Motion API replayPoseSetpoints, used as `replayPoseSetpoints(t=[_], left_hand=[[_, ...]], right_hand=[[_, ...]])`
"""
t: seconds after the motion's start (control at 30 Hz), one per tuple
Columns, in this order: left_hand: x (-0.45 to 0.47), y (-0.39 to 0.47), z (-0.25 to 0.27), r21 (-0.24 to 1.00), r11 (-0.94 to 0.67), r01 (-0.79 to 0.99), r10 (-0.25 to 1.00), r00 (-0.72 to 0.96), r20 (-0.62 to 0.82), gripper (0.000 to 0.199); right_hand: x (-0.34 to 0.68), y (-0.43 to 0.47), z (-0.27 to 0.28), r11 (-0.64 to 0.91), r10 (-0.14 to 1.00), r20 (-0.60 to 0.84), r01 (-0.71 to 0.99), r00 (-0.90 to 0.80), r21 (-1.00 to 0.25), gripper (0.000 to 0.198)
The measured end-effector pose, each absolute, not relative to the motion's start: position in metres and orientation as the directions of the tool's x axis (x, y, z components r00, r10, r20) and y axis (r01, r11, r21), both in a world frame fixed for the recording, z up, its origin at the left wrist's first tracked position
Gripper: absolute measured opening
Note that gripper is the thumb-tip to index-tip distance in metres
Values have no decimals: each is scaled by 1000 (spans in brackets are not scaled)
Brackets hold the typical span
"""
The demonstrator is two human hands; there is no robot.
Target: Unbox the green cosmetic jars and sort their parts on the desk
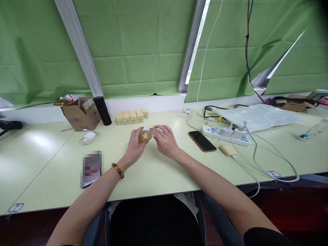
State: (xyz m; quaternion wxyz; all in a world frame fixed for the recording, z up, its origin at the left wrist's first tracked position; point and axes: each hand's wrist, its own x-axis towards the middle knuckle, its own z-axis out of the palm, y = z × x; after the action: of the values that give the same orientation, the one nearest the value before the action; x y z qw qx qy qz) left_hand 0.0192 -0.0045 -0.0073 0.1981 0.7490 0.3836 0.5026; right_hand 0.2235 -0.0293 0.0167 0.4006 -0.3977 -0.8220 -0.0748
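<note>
A left hand (135, 144) grips a small cardboard box (147, 136) at the bench (159, 174), on the near side of the row of small boxes (133, 117), as a right hand (166, 140) holds bent fingers against its white flap (145, 128) (whether they pinch it, one cannot tell). The open side appears to face upward; the long axis is hard to make out, fingers covering the sides.
</note>
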Motion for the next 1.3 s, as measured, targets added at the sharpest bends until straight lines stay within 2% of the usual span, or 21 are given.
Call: replayPoseSetpoints(t=[0.07,0.23,0.3,0.47,0.7,0.87,0.97,1.1,1.2,1.3], left_hand=[[19,-5,-7,641,-649,410,752,213,624,69],[20,-12,-4,568,-680,463,715,250,653,69],[21,-13,-4,555,-682,477,712,257,654,69],[18,-12,-5,499,-690,525,693,277,666,69],[17,-19,-1,272,-714,645,615,392,684,66],[21,-21,-3,109,-726,679,550,478,684,68],[21,-19,-4,94,-702,706,565,471,678,68],[18,-17,-3,137,-627,767,630,396,668,67],[16,-15,-1,191,-576,794,678,334,655,66],[14,-14,0,234,-564,792,702,310,642,68]], right_hand=[[227,-27,16,665,611,709,715,-353,-217,47],[229,-24,15,709,561,714,689,-420,-151,46],[229,-24,14,707,559,728,687,-396,-169,42],[225,-22,10,650,648,710,685,-274,-329,28],[209,-19,6,493,816,575,591,-60,-639,11],[200,-18,0,428,854,520,583,-11,-691,9],[199,-14,-5,444,868,496,442,3,-779,19],[204,-8,-9,344,936,348,68,53,-936,39],[210,-4,-10,214,977,210,-147,44,-966,47],[214,0,-11,132,991,134,-261,12,-956,50]])
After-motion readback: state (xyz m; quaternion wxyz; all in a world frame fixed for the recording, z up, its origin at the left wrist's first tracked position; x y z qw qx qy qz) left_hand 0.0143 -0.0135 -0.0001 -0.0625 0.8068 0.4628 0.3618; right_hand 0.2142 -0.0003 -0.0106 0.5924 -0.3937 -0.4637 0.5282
